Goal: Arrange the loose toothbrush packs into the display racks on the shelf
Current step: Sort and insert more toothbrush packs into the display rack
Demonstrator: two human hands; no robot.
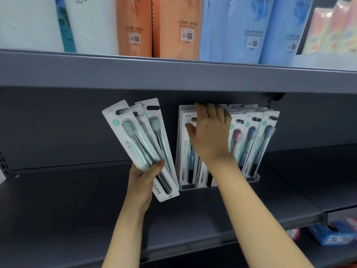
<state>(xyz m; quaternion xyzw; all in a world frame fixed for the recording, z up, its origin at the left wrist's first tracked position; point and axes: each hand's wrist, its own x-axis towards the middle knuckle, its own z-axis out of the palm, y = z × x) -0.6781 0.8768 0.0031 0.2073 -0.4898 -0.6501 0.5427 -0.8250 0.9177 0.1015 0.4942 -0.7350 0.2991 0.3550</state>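
- The left hand (145,176) gripped a fanned bunch of loose toothbrush packs (139,144) by their lower ends, just left of the rack.
- The right hand (209,132), fingers straight and spread, pressed on the racked packs (251,144).
- Packs were flat white cards under glossy clear blisters, with slotted tops and mint, pink or navy brushes.
- The clear plastic display rack (251,178) stood on the matte grey shelf (77,200).

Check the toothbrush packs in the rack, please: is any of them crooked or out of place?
Yes, mildly. In the display rack, the right-hand packs lean to the right, not upright like the leftmost pack. The right hand lies open over the middle packs. Nothing looks damaged.
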